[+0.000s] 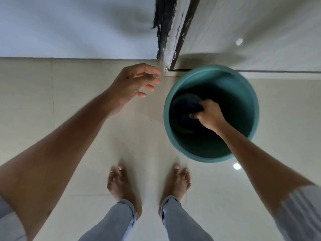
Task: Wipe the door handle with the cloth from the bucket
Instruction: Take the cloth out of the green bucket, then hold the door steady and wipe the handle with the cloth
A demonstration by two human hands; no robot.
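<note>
Seen from the head camera, a person stands barefoot on pale glossy floor tiles (73,119) and reaches the right hand (207,115) down inside a teal bucket (252,94) that sits on the floor at about 2 o'clock from the feet. The fingers of that hand are curled around a dark blue cloth (186,108), which lies bunched low in the bucket toward its 9 o'clock wall; thumb and fingertips press into the fabric, so the hand is closed on it. The bucket's interior is deep in shadow and slightly blurred, and whether it holds water cannot be told. The left hand (133,82) hangs in the air at about 11 o'clock from the feet, holding nothing, its fingers spread loosely and bent, well apart from the bucket's rim. Just beyond its fingertips, at 12 o'clock, the worn lower end of a door frame (171,35) meets the floor, its white paint chipped and edged in black; the bucket stands just beside its foot. A grey-white wall (69,26) fills the 10 o'clock corner. Bare feet (119,185) and light grey trouser cuffs (170,204) occupy 6 o'clock, and a light striped sleeve (302,211) shows at 4 o'clock.
</note>
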